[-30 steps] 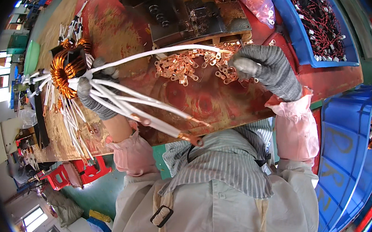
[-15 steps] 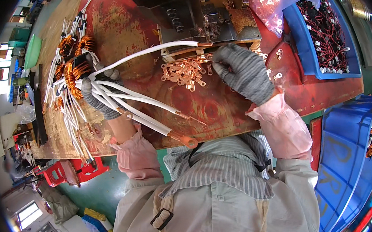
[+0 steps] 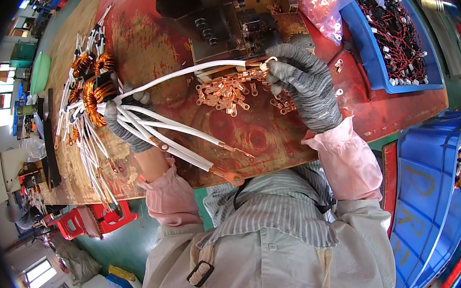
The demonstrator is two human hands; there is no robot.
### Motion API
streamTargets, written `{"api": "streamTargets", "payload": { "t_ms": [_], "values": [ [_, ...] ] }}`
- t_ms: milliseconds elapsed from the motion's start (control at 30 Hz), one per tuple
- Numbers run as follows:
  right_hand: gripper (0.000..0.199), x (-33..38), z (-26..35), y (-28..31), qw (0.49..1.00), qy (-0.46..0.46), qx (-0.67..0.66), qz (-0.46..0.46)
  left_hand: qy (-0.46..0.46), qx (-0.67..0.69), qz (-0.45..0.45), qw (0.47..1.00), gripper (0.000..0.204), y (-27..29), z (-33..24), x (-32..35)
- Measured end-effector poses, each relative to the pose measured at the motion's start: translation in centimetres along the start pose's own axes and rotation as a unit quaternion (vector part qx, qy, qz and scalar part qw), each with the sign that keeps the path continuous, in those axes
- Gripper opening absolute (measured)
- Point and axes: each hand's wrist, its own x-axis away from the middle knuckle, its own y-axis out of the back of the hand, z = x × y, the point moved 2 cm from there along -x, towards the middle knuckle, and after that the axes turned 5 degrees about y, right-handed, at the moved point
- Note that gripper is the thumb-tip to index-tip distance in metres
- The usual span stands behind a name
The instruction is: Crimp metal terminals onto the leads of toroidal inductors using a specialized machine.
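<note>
My left hand point(image 3: 128, 127), in a grey glove, is closed round a bundle of white wires point(image 3: 158, 124) joined to copper-wound ring coils point(image 3: 96, 96). One longer white wire point(image 3: 193, 68) stretches from it toward my right hand point(image 3: 306, 85), gloved alike. The right fingers pinch a small copper ring lug point(image 3: 271, 60) at that wire's bare end. Lower down, a wire of the bundle ends in a larger copper lug point(image 3: 234, 178). Loose copper lugs point(image 3: 221, 94) lie heaped under the right hand, before a dark metal machine point(image 3: 211, 16).
A clear bag of lugs point(image 3: 320, 12) and a blue bin point(image 3: 350, 25) of red-and-black wires sit at the far right. More coils with white wires point(image 3: 79, 152) spread over the worn table point(image 3: 142, 24) at left. A big blue crate point(image 3: 427, 210) stands right, red stools point(image 3: 92, 221) lower left.
From the heap of lugs, my right hand has come up slightly to the long wire's end and now shows a lug in its fingers. My left hand keeps its hold on the bundle.
</note>
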Motion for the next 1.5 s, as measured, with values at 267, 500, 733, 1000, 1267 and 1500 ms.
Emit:
{"api": "streamTargets", "payload": {
  "t_ms": [267, 500, 733, 1000, 1267, 1500],
  "values": [
    [0.021, -0.2, 0.3, -0.5, 1.0, 0.007, -0.004, 0.022, -0.016, 0.0, 0.015, 1.0, 0.048, -0.4, 0.3, -0.4],
    [0.019, -1.3, 0.9, -0.3, 0.999, 0.008, 0.006, 0.053, -0.065, -0.096, -0.089, 0.989, 0.05, -1.0, 0.0, 0.1],
    [0.024, -3.5, 0.5, -0.3, 0.995, 0.005, 0.058, 0.084, -0.124, -0.203, -0.212, 0.948, 0.057, -0.9, -0.3, 0.7],
    [0.02, -5.1, 0.5, -0.2, 0.996, 0.001, 0.034, 0.086, -0.077, -0.163, -0.23, 0.956, 0.051, -0.4, -0.8, 0.4],
    [0.019, -6.1, 0.4, -0.3, 0.998, -0.014, 0.016, 0.056, -0.093, -0.228, -0.268, 0.932, 0.042, -0.7, -0.4, 0.6],
    [0.017, -6.4, 0.4, -0.1, 0.997, 0.017, 0.039, 0.063, -0.111, -0.179, -0.251, 0.945, 0.039, -1.0, 0.2, 0.4]
  ]
}}
